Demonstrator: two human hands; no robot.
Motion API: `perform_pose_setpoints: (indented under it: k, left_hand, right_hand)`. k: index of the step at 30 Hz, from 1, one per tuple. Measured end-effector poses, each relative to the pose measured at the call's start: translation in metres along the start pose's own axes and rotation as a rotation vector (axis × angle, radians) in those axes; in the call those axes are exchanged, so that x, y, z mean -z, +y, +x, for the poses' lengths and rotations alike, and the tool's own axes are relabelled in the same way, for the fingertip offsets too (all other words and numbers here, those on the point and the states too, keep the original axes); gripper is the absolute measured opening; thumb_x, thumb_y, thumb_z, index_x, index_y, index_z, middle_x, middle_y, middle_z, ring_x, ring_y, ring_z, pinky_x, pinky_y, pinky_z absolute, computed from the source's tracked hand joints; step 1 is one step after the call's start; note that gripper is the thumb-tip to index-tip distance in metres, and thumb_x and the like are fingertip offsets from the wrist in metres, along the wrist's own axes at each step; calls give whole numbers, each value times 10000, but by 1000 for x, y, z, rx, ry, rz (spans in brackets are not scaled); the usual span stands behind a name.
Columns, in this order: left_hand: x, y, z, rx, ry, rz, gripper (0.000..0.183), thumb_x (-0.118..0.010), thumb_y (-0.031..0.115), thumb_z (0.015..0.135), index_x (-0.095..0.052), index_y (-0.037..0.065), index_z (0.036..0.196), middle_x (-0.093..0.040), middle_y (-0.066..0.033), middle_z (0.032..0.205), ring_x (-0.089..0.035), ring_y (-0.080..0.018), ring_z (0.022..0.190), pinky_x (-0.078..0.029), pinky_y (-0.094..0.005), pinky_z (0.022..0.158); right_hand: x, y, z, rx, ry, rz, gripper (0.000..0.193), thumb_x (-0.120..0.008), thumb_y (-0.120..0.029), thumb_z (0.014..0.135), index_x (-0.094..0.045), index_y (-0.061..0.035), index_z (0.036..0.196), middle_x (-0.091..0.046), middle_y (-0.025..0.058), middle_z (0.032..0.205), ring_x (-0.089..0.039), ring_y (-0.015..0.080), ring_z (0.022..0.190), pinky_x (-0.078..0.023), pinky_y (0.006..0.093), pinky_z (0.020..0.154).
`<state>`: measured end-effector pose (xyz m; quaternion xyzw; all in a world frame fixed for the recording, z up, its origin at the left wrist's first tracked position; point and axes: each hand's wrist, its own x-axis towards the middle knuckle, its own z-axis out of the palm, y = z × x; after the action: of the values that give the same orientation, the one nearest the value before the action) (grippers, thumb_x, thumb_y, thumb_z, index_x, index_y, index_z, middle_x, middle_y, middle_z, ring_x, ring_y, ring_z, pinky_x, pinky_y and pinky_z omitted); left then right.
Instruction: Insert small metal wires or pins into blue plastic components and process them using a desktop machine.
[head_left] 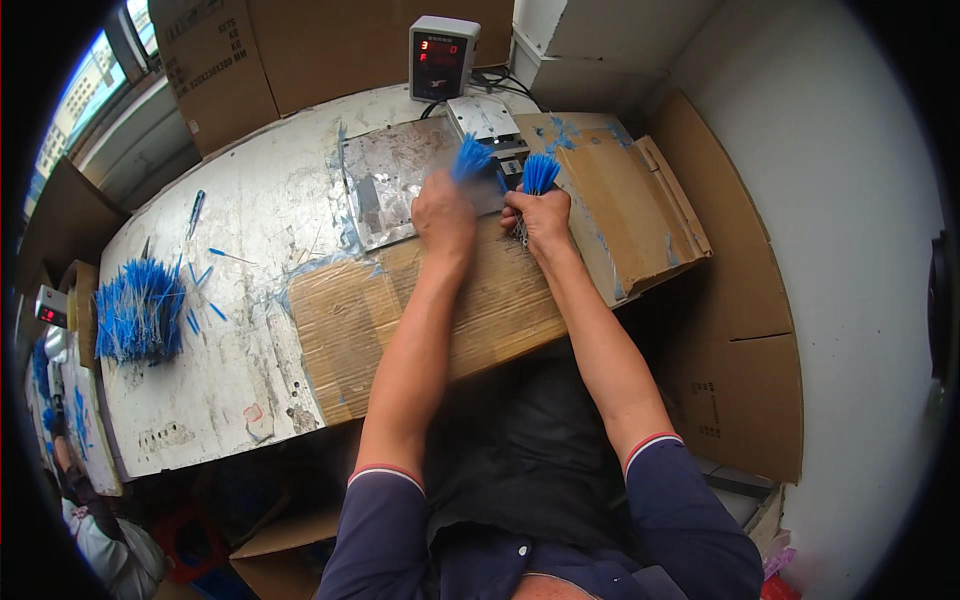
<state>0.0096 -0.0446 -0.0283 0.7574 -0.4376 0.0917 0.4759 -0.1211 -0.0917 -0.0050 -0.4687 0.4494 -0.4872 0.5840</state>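
Note:
My left hand (pixel 443 213), smeared by motion, is closed round a bunch of thin blue-tipped sticks (pixel 471 157) whose blue ends point up and away. Just to its right, my right hand (pixel 543 216) grips a second bunch of blue-tipped sticks (pixel 541 174); pale, wire-thin stems show below its fingers. Between and beyond the two bunches is a small metal device (pixel 490 120) with a dark front. A short blue piece near its front is too small to make out. Under the left hand lies a worn metal plate (pixel 385 180).
A digital display box (pixel 441 60) with red figures stands at the back. Cardboard (pixel 430 320) covers the table's front edge, and a cardboard box (pixel 630 200) sits right. Left are a large pile of blue-tipped sticks (pixel 142 312), loose sticks and a pen (pixel 196 213). Another person (pixel 110 545) works far left.

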Motion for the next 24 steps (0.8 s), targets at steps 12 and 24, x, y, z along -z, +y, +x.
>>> perform_pose_setpoints:
  k: [12,24]
  left_hand:
    - [-4,-5,6,-5,153,-135,127,-621,103,920,-616,29,1022,-670,-190,929,-627,-407,903,-450,-488,798]
    - [-1,-5,1,-14,-85,-66,131,-628,77,869,-648,46,995,-681,-186,870,-644,-391,876,-455,-490,795]
  right_hand:
    - [-21,6,17,11,133,-74,179,-699,106,757,-566,19,838,-621,107,683,-622,190,509,-522,312,408]
    - [-3,-2,0,-34,-54,216,127,-697,48,801,-638,27,913,-666,122,769,-673,209,617,-607,335,552]
